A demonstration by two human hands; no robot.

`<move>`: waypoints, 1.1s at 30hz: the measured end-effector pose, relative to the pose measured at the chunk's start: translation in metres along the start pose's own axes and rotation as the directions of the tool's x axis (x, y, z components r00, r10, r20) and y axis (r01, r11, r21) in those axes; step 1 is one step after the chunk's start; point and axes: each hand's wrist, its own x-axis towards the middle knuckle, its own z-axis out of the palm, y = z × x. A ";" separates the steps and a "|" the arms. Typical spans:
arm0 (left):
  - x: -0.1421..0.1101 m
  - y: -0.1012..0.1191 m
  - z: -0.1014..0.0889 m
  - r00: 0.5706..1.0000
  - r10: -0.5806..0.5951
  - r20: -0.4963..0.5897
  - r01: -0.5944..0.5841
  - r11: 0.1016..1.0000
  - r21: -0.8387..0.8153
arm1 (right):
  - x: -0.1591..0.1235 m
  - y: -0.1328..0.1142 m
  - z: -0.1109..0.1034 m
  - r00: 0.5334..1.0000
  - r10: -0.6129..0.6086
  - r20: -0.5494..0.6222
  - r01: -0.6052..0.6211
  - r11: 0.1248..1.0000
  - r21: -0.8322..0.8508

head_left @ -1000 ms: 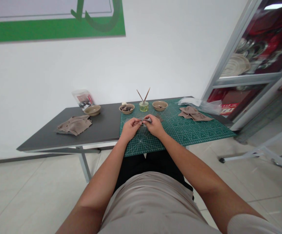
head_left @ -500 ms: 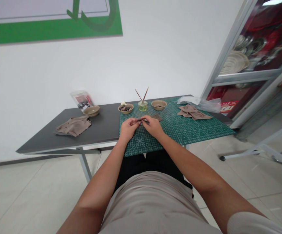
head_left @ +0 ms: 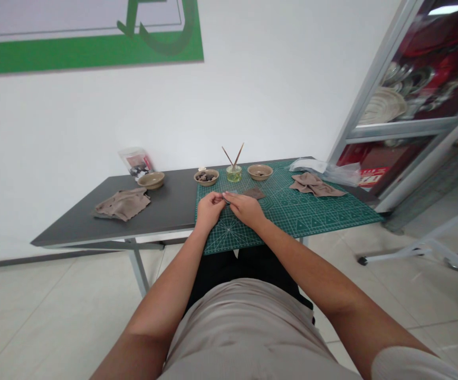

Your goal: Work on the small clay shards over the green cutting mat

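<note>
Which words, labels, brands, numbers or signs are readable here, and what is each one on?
None reads clearly.
White wall board with a green border: large green strokes, cut off by the picture's edge.
Red sign with white marks behind the cabinet glass: too blurred.
Clear plastic pouch with red-and-white print: too blurred.
Green cutting mat with white lines: any numbers too small.

The flat brown patch (head_left: 255, 193) looks like matt fabric, the cutting mat (head_left: 304, 214) like dull plastic and the tabletop (head_left: 171, 203) smooth and matt. The plastic bag (head_left: 343, 173) is clear and glossy; the table leg (head_left: 137, 268) looks like smooth metal, the floor tiles (head_left: 55, 311) polished.
</note>
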 end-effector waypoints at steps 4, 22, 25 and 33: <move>-0.005 0.002 0.001 0.995 -0.005 -0.097 0.005 1.000 0.001 | -0.001 -0.001 0.001 0.999 -0.027 0.019 0.028 0.999 -0.038; 0.000 -0.006 0.002 0.998 -0.006 -0.055 0.003 0.998 -0.056 | -0.003 0.000 0.004 1.000 -0.005 0.011 0.006 0.992 -0.127; -0.003 -0.002 0.002 0.997 -0.009 -0.072 0.008 1.000 -0.015 | -0.004 0.000 0.005 1.000 0.010 0.025 -0.007 0.992 -0.127; -0.005 -0.003 0.003 0.997 -0.021 -0.072 0.018 0.999 -0.044 | -0.004 0.003 0.008 1.000 0.017 -0.011 -0.018 0.996 -0.085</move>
